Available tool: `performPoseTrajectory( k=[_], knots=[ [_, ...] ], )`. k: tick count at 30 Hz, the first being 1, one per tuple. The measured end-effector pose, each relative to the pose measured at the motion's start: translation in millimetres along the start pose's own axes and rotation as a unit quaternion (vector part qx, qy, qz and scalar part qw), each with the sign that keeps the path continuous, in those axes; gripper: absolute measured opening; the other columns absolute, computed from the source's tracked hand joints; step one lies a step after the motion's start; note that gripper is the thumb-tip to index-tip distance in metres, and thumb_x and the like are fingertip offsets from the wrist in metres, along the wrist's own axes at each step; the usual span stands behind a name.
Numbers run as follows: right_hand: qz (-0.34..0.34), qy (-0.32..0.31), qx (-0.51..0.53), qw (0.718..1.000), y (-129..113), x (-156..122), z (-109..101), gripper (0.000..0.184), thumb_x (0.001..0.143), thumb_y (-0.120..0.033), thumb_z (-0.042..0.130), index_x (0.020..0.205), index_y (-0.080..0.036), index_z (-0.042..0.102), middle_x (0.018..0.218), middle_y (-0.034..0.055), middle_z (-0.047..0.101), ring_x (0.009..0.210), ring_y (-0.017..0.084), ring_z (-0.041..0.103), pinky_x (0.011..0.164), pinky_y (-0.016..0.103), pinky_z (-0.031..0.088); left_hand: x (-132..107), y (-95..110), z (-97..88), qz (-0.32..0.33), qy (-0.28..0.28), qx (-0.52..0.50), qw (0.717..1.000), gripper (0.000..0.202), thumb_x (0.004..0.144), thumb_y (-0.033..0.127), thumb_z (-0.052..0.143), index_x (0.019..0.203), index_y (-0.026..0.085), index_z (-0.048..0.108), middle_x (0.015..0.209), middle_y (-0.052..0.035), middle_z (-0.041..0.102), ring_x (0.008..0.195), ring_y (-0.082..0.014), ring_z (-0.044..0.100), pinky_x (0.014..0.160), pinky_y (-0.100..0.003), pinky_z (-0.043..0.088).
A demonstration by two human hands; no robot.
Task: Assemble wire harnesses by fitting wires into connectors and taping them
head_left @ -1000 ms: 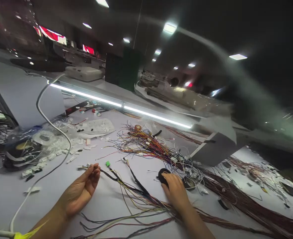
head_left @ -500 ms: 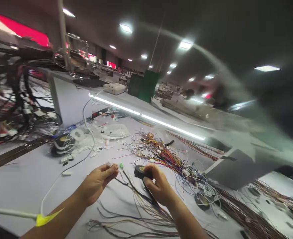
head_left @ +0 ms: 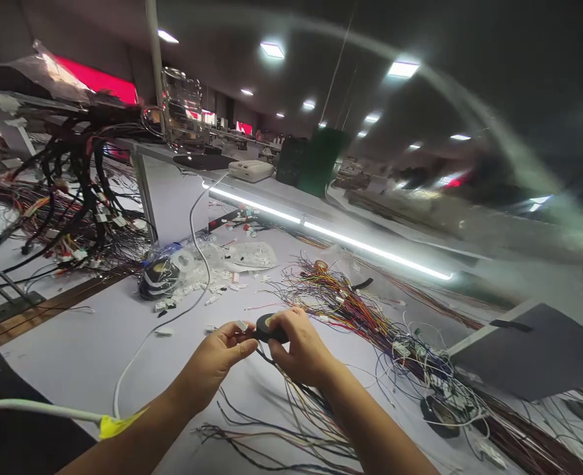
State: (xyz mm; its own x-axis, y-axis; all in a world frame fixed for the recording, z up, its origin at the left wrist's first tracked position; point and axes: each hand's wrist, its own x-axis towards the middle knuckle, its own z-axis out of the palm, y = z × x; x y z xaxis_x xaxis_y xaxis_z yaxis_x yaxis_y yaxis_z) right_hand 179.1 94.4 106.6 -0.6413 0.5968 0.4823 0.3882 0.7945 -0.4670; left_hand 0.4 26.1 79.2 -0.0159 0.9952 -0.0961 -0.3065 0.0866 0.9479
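My right hand grips a roll of black tape, its fingers wrapped over the side. My left hand is closed in a pinch, thumb and fingertips touching or nearly touching the roll's left edge. A small white connector shows at those fingertips. Dark wires run down from just below the roll into a wire bundle, partly covered by my right hand. Loose wire ends fan out over the white tabletop between my forearms.
A large bundle of coloured wires crosses the table behind and right. Another black tape roll lies at right. Bagged parts and white connectors sit at back left. A white cable loops by my left arm, with a yellow tag.
My hands have come together, bringing the tape roll against my left fingertips. The green connector seen between them earlier is now out of sight. The view has shifted, moving the scene rightward.
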Motion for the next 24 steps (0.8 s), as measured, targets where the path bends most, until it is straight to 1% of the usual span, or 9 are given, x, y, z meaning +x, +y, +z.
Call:
performPoseTrajectory(
  k=[4, 6, 9, 12, 13, 15, 18, 21, 24],
  knots=[
    [-0.009, -0.018, 0.015, 1.000, 3.6, 8.6, 2.3, 0.022, 0.069, -0.010, 0.054, 0.087, -0.021, 0.055, 0.080, -0.0009, 0.063, 0.076, 0.015, 0.055, 0.084, 0.034, 0.040, -1.1, 0.9, -3.2, 0.021, 0.046, 0.097, 0.994, 0.023, 0.078, 0.039, 0.071, 0.091, 0.021, 0.071, 0.083, -0.0024, 0.065, 0.085, -0.0208, 0.057, 0.082, -0.032, 0.044],
    [0.015, -0.043, 0.041, 0.998, 7.8, 16.2, 2.8, 0.023, 0.068, -0.009, 0.056, 0.087, -0.022, 0.058, 0.081, -0.0013, 0.062, 0.077, 0.016, 0.055, 0.081, 0.033, 0.042, -2.4, 1.9, -9.0, 0.063, 0.056, 0.171, 0.982, 0.019, 0.080, 0.038, 0.068, 0.090, 0.023, 0.072, 0.080, -0.0016, 0.064, 0.080, -0.0199, 0.056, 0.077, -0.030, 0.043],
    [0.037, -0.074, 0.122, 0.989, 14.1, 28.7, 9.9, 0.020, 0.069, -0.006, 0.058, 0.080, -0.022, 0.061, 0.083, -0.0016, 0.063, 0.084, 0.016, 0.057, 0.081, 0.031, 0.045, -3.2, 4.5, -19.2, 0.189, 0.055, 0.288, 0.937, 0.012, 0.082, 0.031, 0.067, 0.090, 0.028, 0.074, 0.082, -0.0026, 0.062, 0.079, -0.0197, 0.056, 0.075, -0.028, 0.044],
    [0.047, -0.045, 0.194, 0.979, 14.7, 33.2, 27.5, 0.019, 0.073, -0.007, 0.062, 0.085, -0.022, 0.064, 0.095, 0.0001, 0.065, 0.099, 0.017, 0.058, 0.087, 0.032, 0.047, 0.3, 7.6, -26.8, 0.279, 0.064, 0.352, 0.891, 0.012, 0.079, 0.028, 0.069, 0.088, 0.030, 0.077, 0.102, -0.0062, 0.064, 0.097, -0.0238, 0.057, 0.088, -0.030, 0.043],
    [0.069, -0.024, 0.207, 0.976, 13.1, 31.4, 34.2, 0.020, 0.074, -0.010, 0.064, 0.091, -0.022, 0.064, 0.100, 0.0015, 0.064, 0.099, 0.018, 0.059, 0.086, 0.032, 0.048, 2.4, 8.6, -28.4, 0.273, 0.062, 0.350, 0.894, 0.012, 0.079, 0.028, 0.069, 0.088, 0.030, 0.077, 0.107, -0.0066, 0.064, 0.103, -0.0252, 0.056, 0.093, -0.031, 0.041],
    [0.131, 0.011, 0.230, 0.964, 7.5, 22.6, 45.9, 0.024, 0.078, -0.017, 0.063, 0.102, -0.022, 0.062, 0.105, 0.0045, 0.062, 0.093, 0.017, 0.062, 0.078, 0.031, 0.053, 6.8, 10.4, -30.5, 0.204, 0.051, 0.316, 0.925, 0.013, 0.080, 0.033, 0.069, 0.090, 0.028, 0.075, 0.105, -0.0061, 0.067, 0.104, -0.0258, 0.057, 0.093, -0.032, 0.043],
    [0.192, 0.015, 0.297, 0.935, -3.2, 2.4, 54.2, 0.026, 0.082, -0.012, 0.051, 0.105, -0.021, 0.060, 0.106, 0.0057, 0.060, 0.086, 0.015, 0.065, 0.070, 0.028, 0.056, 12.0, 13.3, -31.7, 0.080, 0.026, 0.245, 0.966, 0.021, 0.082, 0.042, 0.065, 0.090, 0.024, 0.071, 0.085, -0.0025, 0.067, 0.082, -0.0209, 0.060, 0.077, -0.029, 0.047],
    [0.177, 0.015, 0.315, 0.932, -13.4, -13.7, 56.7, 0.041, 0.078, -0.005, 0.047, 0.114, -0.023, 0.056, 0.112, 0.0065, 0.055, 0.087, 0.014, 0.065, 0.066, 0.025, 0.057, 15.4, 13.7, -32.5, 0.032, 0.008, 0.178, 0.984, 0.023, 0.083, 0.043, 0.065, 0.082, 0.020, 0.067, 0.073, 0.0010, 0.060, 0.070, -0.0154, 0.056, 0.067, -0.024, 0.045],
    [0.096, 0.029, 0.250, 0.963, -22.0, -18.8, 63.1, 0.062, 0.074, -0.003, 0.053, 0.128, -0.031, 0.050, 0.132, 0.0082, 0.044, 0.086, 0.013, 0.064, 0.067, 0.026, 0.056, 17.3, 6.5, -34.0, -0.027, 0.017, 0.089, 0.996, 0.025, 0.079, 0.043, 0.070, 0.080, 0.018, 0.064, 0.066, 0.0022, 0.057, 0.059, -0.0120, 0.052, 0.056, -0.022, 0.041]
  ],
)
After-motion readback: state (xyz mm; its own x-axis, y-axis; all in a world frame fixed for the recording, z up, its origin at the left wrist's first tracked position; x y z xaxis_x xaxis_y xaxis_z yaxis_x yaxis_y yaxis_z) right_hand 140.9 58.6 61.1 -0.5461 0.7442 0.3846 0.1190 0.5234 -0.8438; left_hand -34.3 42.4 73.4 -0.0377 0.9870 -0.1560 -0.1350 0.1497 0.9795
